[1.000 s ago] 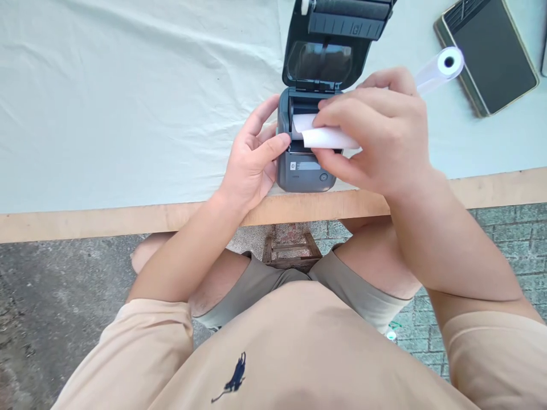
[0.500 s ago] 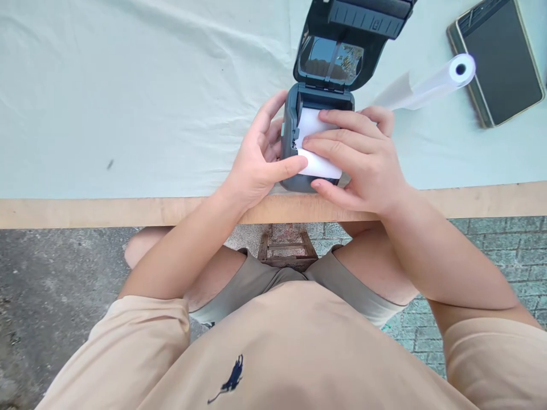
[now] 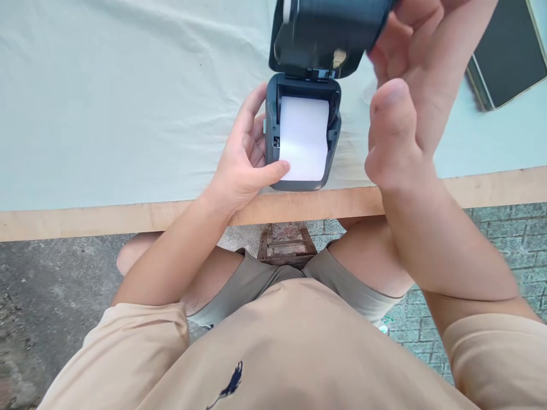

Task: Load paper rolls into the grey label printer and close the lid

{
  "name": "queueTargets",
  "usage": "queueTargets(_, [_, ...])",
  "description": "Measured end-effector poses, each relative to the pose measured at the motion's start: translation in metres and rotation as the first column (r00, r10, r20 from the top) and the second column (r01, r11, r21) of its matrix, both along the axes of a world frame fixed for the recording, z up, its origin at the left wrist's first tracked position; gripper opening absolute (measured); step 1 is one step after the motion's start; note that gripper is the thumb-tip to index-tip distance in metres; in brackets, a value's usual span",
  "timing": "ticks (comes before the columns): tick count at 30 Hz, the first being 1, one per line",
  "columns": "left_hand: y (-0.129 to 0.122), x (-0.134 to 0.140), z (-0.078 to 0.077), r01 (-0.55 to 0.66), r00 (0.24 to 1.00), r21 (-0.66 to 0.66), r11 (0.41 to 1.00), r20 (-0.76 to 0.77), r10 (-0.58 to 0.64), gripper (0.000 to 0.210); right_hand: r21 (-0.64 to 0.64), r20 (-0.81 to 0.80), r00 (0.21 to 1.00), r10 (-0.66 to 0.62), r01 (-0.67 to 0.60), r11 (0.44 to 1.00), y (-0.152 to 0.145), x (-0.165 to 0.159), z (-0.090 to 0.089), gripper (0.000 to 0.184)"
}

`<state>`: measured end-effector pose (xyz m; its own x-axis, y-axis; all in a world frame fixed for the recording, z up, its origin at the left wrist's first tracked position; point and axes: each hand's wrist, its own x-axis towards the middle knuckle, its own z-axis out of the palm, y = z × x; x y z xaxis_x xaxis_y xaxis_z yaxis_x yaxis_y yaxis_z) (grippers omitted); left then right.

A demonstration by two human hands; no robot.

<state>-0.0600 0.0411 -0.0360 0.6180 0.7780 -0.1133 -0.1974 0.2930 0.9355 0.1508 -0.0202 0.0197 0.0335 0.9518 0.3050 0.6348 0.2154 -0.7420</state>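
A small dark portable printer [image 3: 302, 185] sits near the front edge of the table, its hinged lid [image 3: 327, 37] raised. White paper [image 3: 304, 136] lies in its bay, the near end reaching toward the front rim. My left hand [image 3: 250, 151] wraps the printer's left side, thumb pressing the paper's lower left corner. Up at the lid's right edge, my right hand [image 3: 414, 91] has its fingers curled against the lid, partly hidden behind it. The loose paper roll is almost wholly covered by my right hand.
A dark tablet-like device [image 3: 508, 54] with a pale frame lies at the right. Pale cloth [image 3: 128, 114] covers the table, whose bare wooden edge [image 3: 85, 222] runs in front of me. Below are my legs and a wooden stool [image 3: 286, 256].
My right hand has left the paper and gone up to the lid, which has tilted forward. The paper in the bay is uncovered. My left hand stays on the printer.
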Motion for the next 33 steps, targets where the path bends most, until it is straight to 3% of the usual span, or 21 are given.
queueTargets(3, [0.001, 0.0, -0.003, 0.019, 1.0, 0.001, 1.0, 0.019, -0.019, 0.104, 0.159, -0.093, 0.995, 0.022, -0.007, 0.987, 0.003, -0.014, -0.007, 0.045])
queueTargets(8, [-0.001, -0.001, 0.001, 0.014, 0.999, -0.02, 1.0, 0.039, -0.013, 0.1, -0.037, -0.094, 0.995, 0.017, -0.02, 0.999, 0.011, -0.021, -0.016, 0.035])
queueTargets(11, [-0.003, -0.003, 0.0, 0.009, 0.998, -0.022, 1.0, 0.064, -0.008, 0.097, -0.147, -0.225, 0.974, 0.013, -0.047, 0.988, 0.016, -0.014, -0.018, 0.044])
queueTargets(16, [0.0, -0.003, -0.004, 0.034, 0.998, -0.028, 0.999, 0.062, -0.033, 0.109, -0.319, -0.354, 0.929, 0.112, -0.233, 0.919, 0.022, 0.005, -0.022, 0.062])
queueTargets(22, [0.0, -0.003, -0.002, 0.026, 0.999, -0.061, 0.998, 0.022, -0.025, 0.117, -0.311, -0.323, 0.936, 0.136, -0.241, 0.919, 0.024, 0.009, -0.023, 0.075])
queueTargets(25, [0.002, -0.002, -0.005, 0.025, 0.998, -0.087, 0.996, 0.055, -0.02, 0.103, -0.31, -0.301, 0.944, 0.138, -0.233, 0.922, 0.024, 0.007, -0.021, 0.075])
queueTargets(28, [0.003, -0.001, -0.003, 0.024, 0.989, -0.155, 0.988, 0.151, -0.001, 0.071, -0.334, -0.318, 0.936, 0.15, -0.258, 0.907, 0.024, 0.008, -0.021, 0.079])
queueTargets(31, [0.0, 0.002, 0.004, -0.052, 0.992, -0.223, 0.973, 0.098, 0.075, 0.042, -0.358, -0.347, 0.925, 0.153, -0.282, 0.89, 0.026, 0.009, -0.025, 0.083])
queueTargets(33, [-0.003, 0.004, 0.007, -0.104, 0.991, -0.22, 0.97, 0.059, 0.12, 0.038, -0.36, -0.359, 0.922, 0.148, -0.283, 0.889, 0.027, 0.01, -0.028, 0.081])
